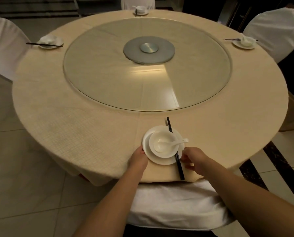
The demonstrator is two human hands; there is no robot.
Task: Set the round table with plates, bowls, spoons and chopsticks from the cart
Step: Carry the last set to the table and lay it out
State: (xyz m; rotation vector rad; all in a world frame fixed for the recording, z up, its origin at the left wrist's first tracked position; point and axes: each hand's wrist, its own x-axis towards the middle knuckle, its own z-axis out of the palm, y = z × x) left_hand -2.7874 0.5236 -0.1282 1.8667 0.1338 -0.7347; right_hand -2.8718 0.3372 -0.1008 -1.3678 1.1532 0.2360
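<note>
At the near edge of the round table point(57, 117), in the head view, a white plate point(160, 160) is being held at its left rim by the left hand point(139, 159); the fingers are lying along that rim, but whether they are curled under it cannot be told. A white bowl point(163, 135) is being carried on the plate, set slightly toward the plate's near left. A white spoon point(170, 144) is being rested in the bowl, its scoop inside and its handle projecting over the right rim. A pair of black chopsticks point(179, 165) is being supported across the right side of the plate, running from beyond the far rim to the near table edge, passing just beside the bowl.

The right hand point(193, 159) is being held just to the right of the chopsticks, fingers curled loosely inward; no object is being seen gripped, and contact with the chopsticks cannot be confirmed.

A glass turntable point(108, 74) is being seen at the table centre, with a grey disc point(134, 53) and a metal hub point(148, 48) at its middle.

Three further settings are being observed: one at the left point(49, 42) with chopsticks laid across it, one at the far side point(140, 10), and one at the right point(244, 42) with chopsticks beside it. Details of these are too small to be resolved.

White-covered chairs are being seen around the table: one directly below the camera point(173, 202), one at the left point(4, 47), one at the right point(276, 31).
</note>
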